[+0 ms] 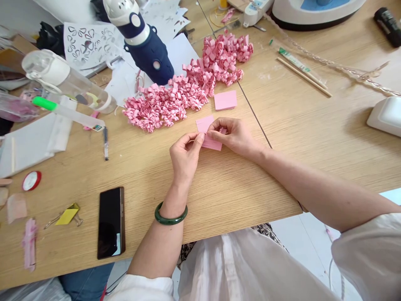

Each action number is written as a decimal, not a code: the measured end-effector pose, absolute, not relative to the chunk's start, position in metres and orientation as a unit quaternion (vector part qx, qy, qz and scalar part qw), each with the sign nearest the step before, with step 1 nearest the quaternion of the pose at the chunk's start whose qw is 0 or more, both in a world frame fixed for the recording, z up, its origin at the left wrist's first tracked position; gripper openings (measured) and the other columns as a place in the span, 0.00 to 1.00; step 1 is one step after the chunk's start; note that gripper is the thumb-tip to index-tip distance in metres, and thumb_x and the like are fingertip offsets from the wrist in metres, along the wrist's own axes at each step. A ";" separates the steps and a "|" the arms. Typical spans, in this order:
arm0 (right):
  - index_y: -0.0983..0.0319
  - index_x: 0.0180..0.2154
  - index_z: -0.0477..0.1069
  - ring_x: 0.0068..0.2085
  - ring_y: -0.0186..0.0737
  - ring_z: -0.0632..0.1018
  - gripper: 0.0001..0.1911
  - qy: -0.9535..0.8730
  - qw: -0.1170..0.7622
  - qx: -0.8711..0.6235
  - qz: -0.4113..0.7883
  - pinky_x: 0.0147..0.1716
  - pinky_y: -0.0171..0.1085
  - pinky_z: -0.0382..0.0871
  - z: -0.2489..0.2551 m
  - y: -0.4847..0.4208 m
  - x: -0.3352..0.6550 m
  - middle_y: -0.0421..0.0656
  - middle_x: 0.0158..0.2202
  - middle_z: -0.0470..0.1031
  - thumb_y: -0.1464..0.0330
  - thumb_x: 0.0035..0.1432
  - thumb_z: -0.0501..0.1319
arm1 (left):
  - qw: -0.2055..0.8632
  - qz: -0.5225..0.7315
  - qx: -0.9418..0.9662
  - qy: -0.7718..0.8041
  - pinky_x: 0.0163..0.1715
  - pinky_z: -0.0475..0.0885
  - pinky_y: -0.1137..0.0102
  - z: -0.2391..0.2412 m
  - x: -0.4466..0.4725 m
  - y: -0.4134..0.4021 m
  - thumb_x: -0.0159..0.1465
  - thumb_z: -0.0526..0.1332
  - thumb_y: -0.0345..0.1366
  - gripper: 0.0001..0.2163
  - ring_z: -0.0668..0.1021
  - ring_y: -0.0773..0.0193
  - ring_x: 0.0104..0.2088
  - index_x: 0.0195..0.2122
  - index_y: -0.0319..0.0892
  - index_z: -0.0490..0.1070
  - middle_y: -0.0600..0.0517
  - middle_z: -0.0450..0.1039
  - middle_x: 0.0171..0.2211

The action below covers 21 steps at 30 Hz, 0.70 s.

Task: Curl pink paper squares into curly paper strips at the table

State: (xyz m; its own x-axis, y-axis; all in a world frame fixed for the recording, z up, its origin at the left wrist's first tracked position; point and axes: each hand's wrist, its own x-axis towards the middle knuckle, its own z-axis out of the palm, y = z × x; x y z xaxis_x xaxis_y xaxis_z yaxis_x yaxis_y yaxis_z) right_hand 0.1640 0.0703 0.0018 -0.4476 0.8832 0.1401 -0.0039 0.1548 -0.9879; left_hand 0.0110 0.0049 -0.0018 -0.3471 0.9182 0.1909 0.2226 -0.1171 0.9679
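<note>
My left hand [187, 152] and my right hand [230, 134] meet over a small pink paper piece [213, 144] with fine parallel cuts along it. Both thumbs and forefingers are pinched together, the tips almost touching, on what looks like a thin strip of this pink paper. The strip itself is mostly hidden by the fingers. Just behind my right hand lies a small stack of pink paper rectangles [225, 100]. Farther back, a long heap of curled pink paper flowers [169, 102] stretches from the left toward the far right.
A navy bottle [150, 54] and a clear bottle [78, 85] lie behind the heap. At the front left are a phone [110, 223], a binder clip [67, 215] and a red tape roll [31, 180]. Wooden sticks [303, 77] and a twisted cord [332, 62] are at right.
</note>
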 end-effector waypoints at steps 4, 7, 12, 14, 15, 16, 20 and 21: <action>0.64 0.31 0.73 0.31 0.32 0.69 0.07 -0.653 0.409 -0.321 0.551 0.35 0.35 0.63 0.001 0.070 0.165 0.41 0.31 0.75 0.67 0.57 0.65 | 0.339 0.570 0.464 0.587 0.38 0.77 0.73 -0.006 0.010 0.006 0.60 0.71 0.42 0.09 0.81 0.67 0.34 0.34 0.42 0.81 0.51 0.82 0.33; 0.64 0.31 0.74 0.37 0.35 0.72 0.07 -0.665 0.416 -0.302 0.542 0.39 0.36 0.64 0.002 0.069 0.165 0.44 0.37 0.77 0.67 0.57 0.66 | 0.371 0.569 0.448 0.581 0.37 0.79 0.70 -0.007 0.010 0.007 0.59 0.71 0.42 0.10 0.81 0.65 0.34 0.37 0.42 0.80 0.50 0.82 0.35; 0.64 0.29 0.73 0.37 0.35 0.73 0.06 -0.671 0.409 -0.313 0.534 0.40 0.37 0.65 0.001 0.070 0.165 0.45 0.38 0.77 0.69 0.56 0.65 | 0.269 0.584 0.517 0.565 0.42 0.79 0.71 0.001 0.010 0.006 0.58 0.72 0.35 0.06 0.81 0.63 0.45 0.37 0.43 0.81 0.48 0.77 0.45; 0.64 0.29 0.72 0.38 0.36 0.73 0.06 -0.671 0.409 -0.320 0.529 0.39 0.37 0.65 0.000 0.070 0.165 0.45 0.38 0.77 0.69 0.57 0.65 | 0.236 0.572 0.534 0.576 0.44 0.78 0.72 0.005 0.011 0.005 0.60 0.70 0.34 0.03 0.79 0.62 0.49 0.35 0.43 0.82 0.47 0.77 0.45; 0.64 0.29 0.72 0.38 0.36 0.73 0.06 -0.671 0.410 -0.324 0.526 0.39 0.37 0.65 0.000 0.070 0.165 0.45 0.38 0.76 0.69 0.57 0.65 | 0.233 0.569 0.536 0.579 0.44 0.78 0.71 0.006 0.011 0.004 0.61 0.69 0.35 0.02 0.79 0.62 0.49 0.34 0.44 0.82 0.47 0.77 0.44; 0.64 0.29 0.72 0.37 0.35 0.73 0.06 -0.671 0.410 -0.327 0.523 0.39 0.36 0.66 0.000 0.070 0.164 0.45 0.38 0.76 0.69 0.57 0.65 | 0.234 0.568 0.536 0.580 0.45 0.77 0.71 0.007 0.011 0.004 0.63 0.68 0.36 0.04 0.80 0.63 0.47 0.34 0.44 0.83 0.48 0.78 0.43; 0.63 0.29 0.71 0.36 0.35 0.73 0.06 -0.675 0.403 -0.334 0.520 0.38 0.36 0.67 0.000 0.070 0.165 0.45 0.39 0.77 0.70 0.57 0.65 | 0.236 0.560 0.543 0.580 0.47 0.77 0.70 0.006 0.012 0.003 0.64 0.67 0.39 0.07 0.81 0.64 0.43 0.34 0.43 0.83 0.49 0.80 0.39; 0.63 0.28 0.71 0.37 0.35 0.73 0.06 -0.678 0.400 -0.332 0.520 0.38 0.36 0.67 0.000 0.070 0.165 0.45 0.39 0.77 0.70 0.57 0.65 | 0.236 0.557 0.544 0.581 0.46 0.77 0.69 0.006 0.012 0.004 0.64 0.67 0.39 0.07 0.81 0.64 0.42 0.33 0.43 0.83 0.49 0.80 0.39</action>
